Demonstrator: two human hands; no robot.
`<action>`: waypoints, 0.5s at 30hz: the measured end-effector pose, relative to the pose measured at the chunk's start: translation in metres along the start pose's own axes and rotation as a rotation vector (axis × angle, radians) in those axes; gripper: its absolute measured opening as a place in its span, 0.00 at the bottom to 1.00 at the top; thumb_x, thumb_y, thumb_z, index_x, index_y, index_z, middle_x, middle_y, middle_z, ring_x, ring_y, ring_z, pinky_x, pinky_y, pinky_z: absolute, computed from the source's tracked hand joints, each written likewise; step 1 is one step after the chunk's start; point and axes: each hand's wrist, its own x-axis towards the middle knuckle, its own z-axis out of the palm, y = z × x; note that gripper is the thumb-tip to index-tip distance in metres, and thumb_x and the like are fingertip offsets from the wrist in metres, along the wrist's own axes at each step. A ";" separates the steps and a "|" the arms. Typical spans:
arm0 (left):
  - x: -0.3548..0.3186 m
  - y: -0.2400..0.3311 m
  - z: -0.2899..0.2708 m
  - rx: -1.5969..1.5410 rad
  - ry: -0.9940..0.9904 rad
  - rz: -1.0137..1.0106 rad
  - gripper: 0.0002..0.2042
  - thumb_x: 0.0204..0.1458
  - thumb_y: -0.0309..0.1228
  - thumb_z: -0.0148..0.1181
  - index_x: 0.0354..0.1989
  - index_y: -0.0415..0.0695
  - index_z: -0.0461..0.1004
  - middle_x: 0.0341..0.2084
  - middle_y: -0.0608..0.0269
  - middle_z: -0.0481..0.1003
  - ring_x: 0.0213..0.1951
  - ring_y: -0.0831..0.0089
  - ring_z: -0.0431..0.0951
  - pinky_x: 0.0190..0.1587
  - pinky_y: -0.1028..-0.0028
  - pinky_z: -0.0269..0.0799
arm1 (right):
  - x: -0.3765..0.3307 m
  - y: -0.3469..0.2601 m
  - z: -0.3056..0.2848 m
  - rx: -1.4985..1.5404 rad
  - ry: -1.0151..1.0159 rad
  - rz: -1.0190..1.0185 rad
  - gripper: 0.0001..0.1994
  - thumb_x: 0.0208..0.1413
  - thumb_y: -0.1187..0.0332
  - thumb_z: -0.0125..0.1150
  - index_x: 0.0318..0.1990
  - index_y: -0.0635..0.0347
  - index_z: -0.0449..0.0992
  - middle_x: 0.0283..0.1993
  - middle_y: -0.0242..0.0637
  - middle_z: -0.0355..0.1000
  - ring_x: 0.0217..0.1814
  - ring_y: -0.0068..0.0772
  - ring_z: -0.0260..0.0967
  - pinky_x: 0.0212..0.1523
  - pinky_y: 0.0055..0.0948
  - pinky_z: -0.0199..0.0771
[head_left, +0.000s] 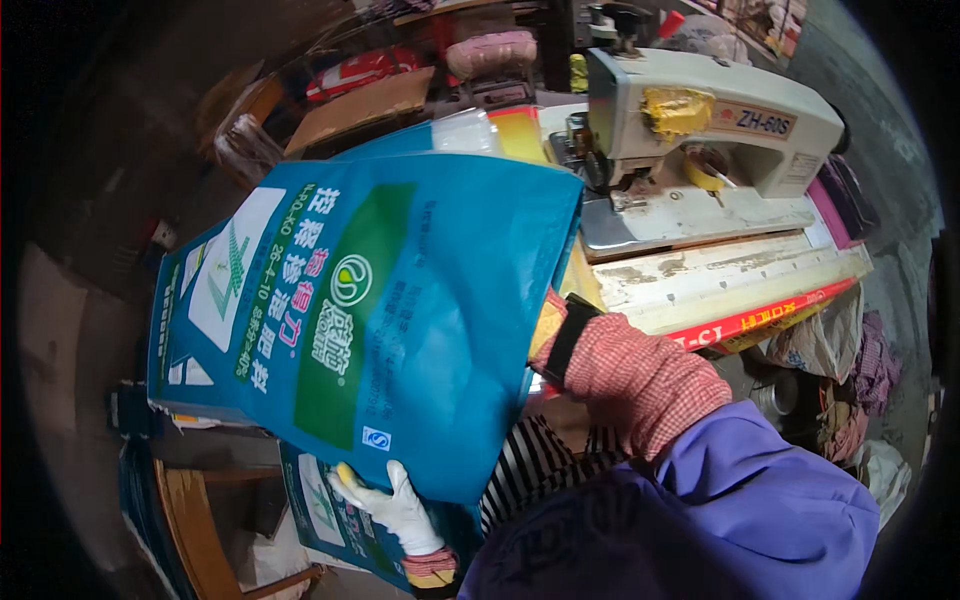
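Observation:
A large teal woven sack [450,240] with a green panel and white print fills the middle, tilted across in front of me. My left hand [390,505], in a white glove with a yellow fingertip, lies at its lower edge with fingers and thumb apart. Beneath that hand is a second teal sack [310,500], partly covered. My right hand [546,328] reaches to the sack's right edge. Only a yellowish bit of glove shows beside the black wrist strap. Its fingers are hidden by the sack, so their grip cannot be seen.
A white sewing machine [740,120] stands on a worn white table [690,275] at the right. A red and yellow strip [760,318] runs along the table's front. A wooden frame [190,530] is at lower left; cloths and plastic bags [830,335] hang at right.

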 end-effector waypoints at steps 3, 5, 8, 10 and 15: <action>-0.025 0.022 -0.008 -0.814 -0.296 -0.550 0.27 0.56 0.42 0.52 0.55 0.35 0.54 0.44 0.57 0.67 0.43 0.71 0.69 0.48 0.73 0.65 | 0.002 0.005 -0.001 0.041 0.010 0.004 0.22 0.59 0.56 0.38 0.58 0.55 0.62 0.60 0.42 0.61 0.62 0.39 0.57 0.60 0.38 0.57; -0.036 0.021 -0.012 -1.017 -0.632 -0.757 0.24 0.58 0.46 0.45 0.49 0.33 0.60 0.39 0.59 0.70 0.39 0.76 0.70 0.42 0.76 0.67 | 0.005 0.006 -0.001 0.054 0.024 0.002 0.23 0.59 0.56 0.39 0.58 0.55 0.62 0.60 0.42 0.61 0.61 0.40 0.58 0.60 0.38 0.57; -0.047 0.036 0.003 -0.919 -0.721 -0.338 0.21 0.59 0.43 0.43 0.38 0.32 0.69 0.38 0.56 0.71 0.36 0.70 0.72 0.38 0.72 0.68 | 0.015 0.004 0.003 0.057 0.051 -0.008 0.23 0.58 0.55 0.40 0.59 0.54 0.61 0.60 0.42 0.61 0.61 0.41 0.58 0.59 0.38 0.58; -0.046 0.036 -0.002 -0.897 -0.743 -0.328 0.16 0.58 0.38 0.47 0.38 0.32 0.69 0.38 0.54 0.71 0.37 0.67 0.72 0.38 0.71 0.68 | 0.020 0.003 0.007 0.058 0.060 -0.018 0.23 0.58 0.55 0.40 0.59 0.54 0.61 0.60 0.42 0.60 0.60 0.41 0.59 0.59 0.38 0.58; -0.047 0.023 -0.065 -0.535 -0.588 -0.003 0.11 0.45 0.24 0.57 0.37 0.36 0.69 0.33 0.54 0.72 0.34 0.63 0.73 0.37 0.70 0.68 | 0.022 -0.004 0.007 0.059 0.001 -0.046 0.24 0.57 0.55 0.42 0.60 0.53 0.60 0.60 0.42 0.60 0.59 0.43 0.60 0.58 0.39 0.60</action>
